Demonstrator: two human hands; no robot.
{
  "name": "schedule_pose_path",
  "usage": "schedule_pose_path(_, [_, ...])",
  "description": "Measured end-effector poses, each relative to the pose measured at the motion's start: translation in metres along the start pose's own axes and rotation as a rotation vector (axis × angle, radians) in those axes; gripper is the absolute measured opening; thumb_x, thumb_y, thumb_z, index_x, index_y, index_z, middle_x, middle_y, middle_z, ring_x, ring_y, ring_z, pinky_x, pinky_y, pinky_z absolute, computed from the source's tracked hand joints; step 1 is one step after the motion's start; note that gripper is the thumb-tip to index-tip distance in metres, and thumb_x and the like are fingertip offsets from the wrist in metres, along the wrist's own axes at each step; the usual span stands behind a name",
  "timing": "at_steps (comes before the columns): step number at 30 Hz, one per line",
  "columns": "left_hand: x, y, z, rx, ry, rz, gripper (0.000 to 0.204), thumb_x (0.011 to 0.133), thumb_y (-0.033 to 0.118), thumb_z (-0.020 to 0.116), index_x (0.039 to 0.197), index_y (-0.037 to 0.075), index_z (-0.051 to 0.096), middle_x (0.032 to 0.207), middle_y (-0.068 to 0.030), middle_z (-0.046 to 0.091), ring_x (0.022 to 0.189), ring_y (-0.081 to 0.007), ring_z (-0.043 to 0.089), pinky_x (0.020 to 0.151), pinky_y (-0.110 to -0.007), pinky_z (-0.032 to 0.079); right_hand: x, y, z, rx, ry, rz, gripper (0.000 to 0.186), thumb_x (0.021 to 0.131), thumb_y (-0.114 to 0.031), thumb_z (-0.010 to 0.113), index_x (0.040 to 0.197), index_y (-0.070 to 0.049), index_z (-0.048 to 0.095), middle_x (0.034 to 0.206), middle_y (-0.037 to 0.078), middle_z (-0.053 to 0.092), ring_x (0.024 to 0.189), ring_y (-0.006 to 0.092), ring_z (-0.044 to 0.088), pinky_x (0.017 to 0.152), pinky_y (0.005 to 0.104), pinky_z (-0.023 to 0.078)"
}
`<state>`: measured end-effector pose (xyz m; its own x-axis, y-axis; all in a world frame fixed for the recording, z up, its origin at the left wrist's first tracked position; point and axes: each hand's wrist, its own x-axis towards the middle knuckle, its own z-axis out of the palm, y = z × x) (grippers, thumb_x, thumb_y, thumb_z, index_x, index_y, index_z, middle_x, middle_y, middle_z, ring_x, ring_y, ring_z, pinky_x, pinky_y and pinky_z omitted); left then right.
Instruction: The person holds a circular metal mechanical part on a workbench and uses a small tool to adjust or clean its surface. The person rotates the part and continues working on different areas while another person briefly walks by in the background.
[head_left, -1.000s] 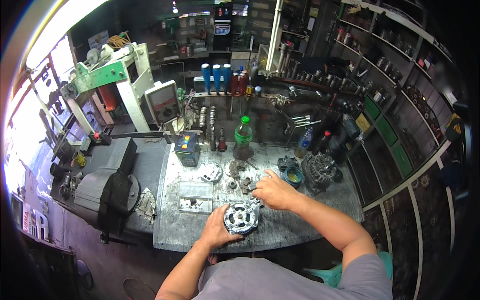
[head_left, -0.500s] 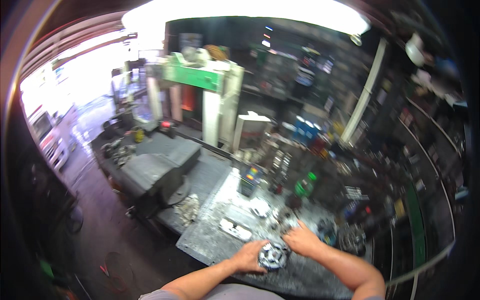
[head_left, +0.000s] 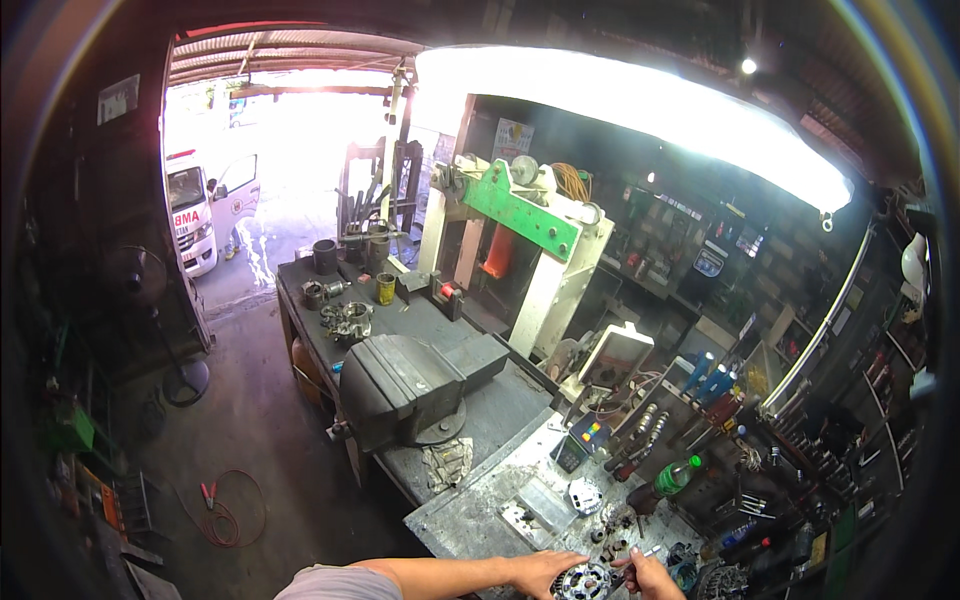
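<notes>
At the bottom of the view, a round, silver slotted metal housing, which looks like an alternator end, sits on the worn grey bench. My left hand lies against its left side, thumb and fingers apart around the rim. My right hand is at its right side, closed, with a slim, light-coloured piece showing at the fingers. Its kind is too small to tell. Beyond the hands lie a second silver slotted cover, several small dark round parts and a shallow metal tray.
A large grey bench vise stands to the left, a crumpled rag beside it. A green-capped bottle and a small meter are at the back. A green-and-white press frame rises behind. A red cable lies on the floor.
The view has swung left and upward, so hands and housing appear lower. My right hand has gone from a stretched forefinger to closed fingers. My left hand remains at the housing.
</notes>
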<state>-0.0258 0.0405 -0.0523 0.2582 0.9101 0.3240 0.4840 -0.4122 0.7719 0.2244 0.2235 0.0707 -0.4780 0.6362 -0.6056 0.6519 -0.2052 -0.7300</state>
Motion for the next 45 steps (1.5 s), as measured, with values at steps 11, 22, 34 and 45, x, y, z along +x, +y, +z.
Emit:
schedule_pose_path(11, [-0.013, 0.017, 0.019, 0.049, 0.116, -0.121, 0.136, 0.063, 0.051, 0.105, 0.177, 0.005, 0.044, 0.163, -0.0289, 0.061, 0.153, -0.0491, 0.057, 0.130, -0.058, 0.046, -0.030, 0.067, 0.024, 0.313, -0.009, -0.413, 0.036, 0.118, -0.028, 0.064, 0.141, -0.006, 0.083, 0.098, 0.000, 0.080, 0.066, 0.0108, 0.055, 0.063, 0.0288, 0.046])
schedule_pose_path(22, [-0.017, 0.045, 0.004, 0.080, 0.098, -0.145, 0.138, 0.073, 0.030, 0.105, 0.183, 0.005, 0.027, 0.167, -0.0277, 0.055, 0.155, -0.0478, 0.054, 0.133, -0.055, 0.042, 0.017, 0.098, -0.032, 0.191, 0.183, -0.418, 0.033, 0.113, -0.009, 0.070, 0.141, 0.006, 0.077, 0.121, 0.017, 0.081, 0.099, 0.0218, 0.077, 0.091, 0.0366, 0.065])
schedule_pose_path(34, [-0.013, 0.066, 0.002, 0.123, 0.108, -0.271, 0.134, 0.073, 0.041, 0.108, 0.179, 0.002, 0.036, 0.171, -0.0292, 0.053, 0.157, -0.0484, 0.053, 0.134, -0.054, 0.043, -0.073, 0.011, -0.078, -0.601, 0.013, -0.188, 0.049, 0.112, -0.012, 0.062, 0.160, -0.009, 0.072, 0.136, 0.033, 0.078, 0.100, 0.0291, 0.087, 0.083, 0.0423, 0.066])
schedule_pose_path(45, [-0.007, 0.058, -0.009, 0.127, 0.044, -0.286, 0.138, 0.066, 0.040, 0.112, 0.176, 0.004, 0.038, 0.167, -0.0273, 0.054, 0.157, -0.0486, 0.051, 0.134, -0.055, 0.044, -0.053, -0.025, -0.019, -1.105, 0.179, -0.929, 0.014, 0.092, -0.010, 0.077, 0.104, -0.007, 0.084, 0.101, 0.012, 0.082, 0.105, 0.0366, 0.079, 0.097, 0.0511, 0.059])
